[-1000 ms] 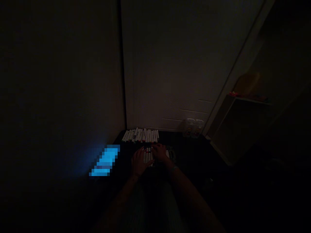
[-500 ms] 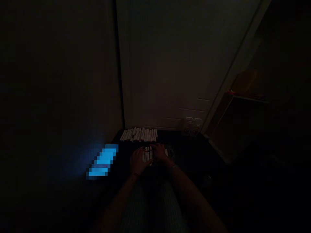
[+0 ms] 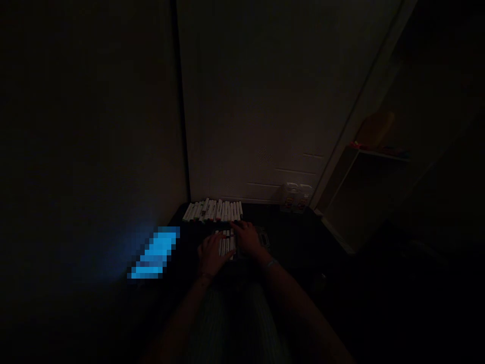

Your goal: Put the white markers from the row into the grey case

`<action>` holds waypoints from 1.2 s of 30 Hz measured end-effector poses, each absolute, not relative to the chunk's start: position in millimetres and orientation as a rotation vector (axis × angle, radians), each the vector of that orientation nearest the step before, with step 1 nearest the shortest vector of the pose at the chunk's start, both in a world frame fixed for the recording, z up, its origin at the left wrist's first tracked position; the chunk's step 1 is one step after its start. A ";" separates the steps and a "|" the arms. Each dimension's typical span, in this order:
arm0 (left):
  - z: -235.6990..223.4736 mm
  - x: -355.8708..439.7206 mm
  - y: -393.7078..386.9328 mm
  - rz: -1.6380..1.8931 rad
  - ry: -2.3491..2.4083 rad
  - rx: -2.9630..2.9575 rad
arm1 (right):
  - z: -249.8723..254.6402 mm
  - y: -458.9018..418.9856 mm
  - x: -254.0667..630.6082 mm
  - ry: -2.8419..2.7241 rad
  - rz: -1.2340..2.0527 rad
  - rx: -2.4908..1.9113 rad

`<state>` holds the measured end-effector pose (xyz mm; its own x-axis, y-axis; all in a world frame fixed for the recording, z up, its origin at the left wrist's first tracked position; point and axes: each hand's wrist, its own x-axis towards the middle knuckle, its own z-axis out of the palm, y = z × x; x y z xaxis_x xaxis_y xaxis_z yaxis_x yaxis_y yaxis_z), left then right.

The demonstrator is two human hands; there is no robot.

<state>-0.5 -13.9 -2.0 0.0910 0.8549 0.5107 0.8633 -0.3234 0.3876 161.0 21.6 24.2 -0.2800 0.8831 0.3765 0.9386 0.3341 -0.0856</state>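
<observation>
In dim light, several white markers point(image 3: 226, 246) lie side by side in a group on the dark table, between my hands. My left hand point(image 3: 211, 255) rests at their left side, its fingers spread and its thumb reaching across the near ends. My right hand point(image 3: 246, 237) lies over the right side, fingers stretched toward the far ends. What is under its palm is hidden. A clear case-like edge point(image 3: 264, 238) shows just right of that hand. Beyond the hands, a row of loose white markers point(image 3: 214, 210) with coloured ends lies by the wall.
A glowing blue, pixelated screen point(image 3: 155, 255) is at the left. Two clear plastic containers point(image 3: 295, 197) stand against the wall point(image 3: 250, 126) at the back right. A shelf point(image 3: 382, 154) with a yellowish object point(image 3: 376, 129) is farther right. My legs point(image 3: 235, 323) are below the table edge.
The whole view has shifted slightly, so things appear a little farther left. My right hand lies farther over the right side of the marker group. My left hand stays beside it.
</observation>
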 end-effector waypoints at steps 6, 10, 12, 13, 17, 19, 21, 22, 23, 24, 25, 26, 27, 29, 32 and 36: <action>-3.9 -0.2 -14.5 -1.067 -1.707 -2.414 | 23.5 15.5 161.2 -2.300 -0.278 -1.618; -7.2 0.0 -12.1 -1.075 -1.598 -2.488 | 19.4 18.1 160.3 -2.293 -0.252 -1.654; -8.3 0.1 -11.0 -1.092 -1.560 -2.505 | 17.4 20.4 160.4 -2.298 -0.242 -1.658; -8.4 0.3 -10.8 -1.102 -1.542 -2.510 | 16.5 21.6 160.6 -2.301 -0.240 -1.655; -6.5 1.1 -12.8 -1.130 -1.481 -2.504 | 14.2 23.4 160.8 -2.295 -0.227 -1.652; -4.8 1.9 -15.1 -1.125 -1.451 -2.502 | 13.8 22.4 160.8 -2.276 -0.228 -1.648; -3.1 3.0 -17.8 -1.125 -1.435 -2.492 | 13.6 20.8 160.8 -2.259 -0.239 -1.638; -2.3 3.6 -19.2 -1.126 -1.431 -2.486 | 13.7 20.1 160.9 -2.254 -0.243 -1.636; -1.5 4.3 -20.6 -1.126 -1.431 -2.481 | 13.9 19.5 161.0 -2.253 -0.244 -1.638; -0.7 5.1 -22.0 -1.117 -1.430 -2.481 | 14.3 19.0 161.1 -2.256 -0.241 -1.643; 0.2 5.9 -23.3 -1.103 -1.434 -2.483 | 14.8 18.7 161.2 -2.265 -0.232 -1.651; 1.0 6.7 -24.6 -1.083 -1.445 -2.483 | 15.5 18.4 161.3 -2.273 -0.223 -1.666; 1.7 7.6 -25.7 -1.060 -1.460 -2.483 | 16.3 18.2 161.4 -2.280 -0.214 -1.680; 2.7 9.2 -27.3 -1.019 -1.487 -2.481 | 18.0 17.5 161.5 -2.286 -0.200 -1.699; 2.2 11.0 -27.8 -0.985 -1.499 -2.484 | 20.6 16.0 161.2 -2.285 -0.189 -1.697; 0.6 11.9 -26.3 -0.939 -1.505 -2.476 | 23.0 13.6 159.9 -2.278 -0.165 -1.735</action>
